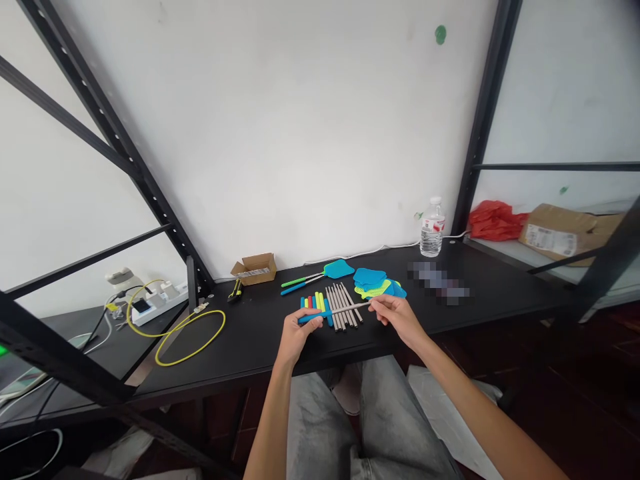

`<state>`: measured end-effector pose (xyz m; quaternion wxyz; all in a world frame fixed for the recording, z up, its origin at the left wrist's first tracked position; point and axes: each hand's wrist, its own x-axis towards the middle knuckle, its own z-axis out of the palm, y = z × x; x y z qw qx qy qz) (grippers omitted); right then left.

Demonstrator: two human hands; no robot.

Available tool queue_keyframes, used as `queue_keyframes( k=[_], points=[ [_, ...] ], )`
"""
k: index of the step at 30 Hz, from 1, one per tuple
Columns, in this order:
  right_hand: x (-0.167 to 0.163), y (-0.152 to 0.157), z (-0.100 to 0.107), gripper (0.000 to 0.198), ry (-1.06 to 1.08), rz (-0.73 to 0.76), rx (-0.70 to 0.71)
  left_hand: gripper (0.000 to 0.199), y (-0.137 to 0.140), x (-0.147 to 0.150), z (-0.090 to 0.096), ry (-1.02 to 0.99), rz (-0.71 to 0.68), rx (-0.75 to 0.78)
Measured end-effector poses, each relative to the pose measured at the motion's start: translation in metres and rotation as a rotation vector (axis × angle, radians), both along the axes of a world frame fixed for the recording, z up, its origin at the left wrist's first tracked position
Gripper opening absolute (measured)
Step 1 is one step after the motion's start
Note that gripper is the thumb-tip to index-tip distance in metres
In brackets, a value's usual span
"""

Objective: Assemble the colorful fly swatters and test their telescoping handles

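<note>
My left hand [299, 328] is closed around the blue handle [325, 313] of a thin metal rod [351, 307]. At the rod's far tip, my right hand [391, 312] pinches with thumb and fingers, so the rod lies across between both hands above the table. Just beyond it is a row of grey metal rods [346, 319]. To their left lie several coloured handles [318, 301] in blue, yellow and red. Behind my right hand sits a pile of blue and yellow-green fly swatter heads [371, 277]. Two whole fly swatters [338, 269] lie farther back.
On the black table [260, 347] a small open cardboard box [257, 269] and a yellow-black cutter [235, 291] stand left. A yellow cable [225, 327] loops near a power strip [163, 303]. A water bottle [433, 228] stands at the back right, beside a blurred-out item [439, 281].
</note>
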<state>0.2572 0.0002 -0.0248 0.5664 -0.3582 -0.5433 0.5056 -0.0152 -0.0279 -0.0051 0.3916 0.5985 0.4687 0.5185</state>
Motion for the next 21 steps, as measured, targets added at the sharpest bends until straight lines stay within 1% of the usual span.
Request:
queue_keyframes(
  k=[3,6,9,12,13,15,17,18,19,21],
  points=[
    [0.005,0.000,0.006,0.036,-0.003,0.006,-0.023,0.031,0.001,-0.001,0.000,-0.031,0.018,-0.005],
    [0.018,0.011,0.013,0.038,-0.111,-0.057,0.012,0.031,0.001,-0.001,-0.001,-0.056,0.022,-0.010],
    [0.031,0.038,0.024,0.040,-0.355,-0.184,0.082,0.031,0.001,0.000,-0.001,-0.059,0.016,-0.005],
    [0.038,0.074,0.034,0.039,-0.698,-0.366,0.159,0.032,0.001,0.000,-0.002,-0.065,0.030,0.000],
    [0.039,0.085,0.036,0.045,-0.812,-0.389,0.146,0.032,0.001,0.000,-0.002,-0.068,0.032,0.001],
    [0.038,0.103,0.037,0.065,-1.015,-0.397,0.069,0.031,0.001,0.000,-0.002,-0.075,0.029,0.004],
    [0.035,0.115,0.035,0.088,-1.156,-0.356,-0.028,0.030,0.000,0.000,-0.002,-0.083,0.022,0.007],
    [0.034,0.118,0.033,0.096,-1.202,-0.334,-0.060,0.030,0.000,0.000,-0.002,-0.085,0.018,0.008],
    [0.032,0.121,0.031,0.101,-1.232,-0.315,-0.076,0.030,0.000,0.000,-0.001,-0.085,0.016,0.007],
    [0.031,0.124,0.028,0.103,-1.257,-0.297,-0.075,0.032,-0.001,0.001,0.000,-0.084,0.012,0.010]
  ],
)
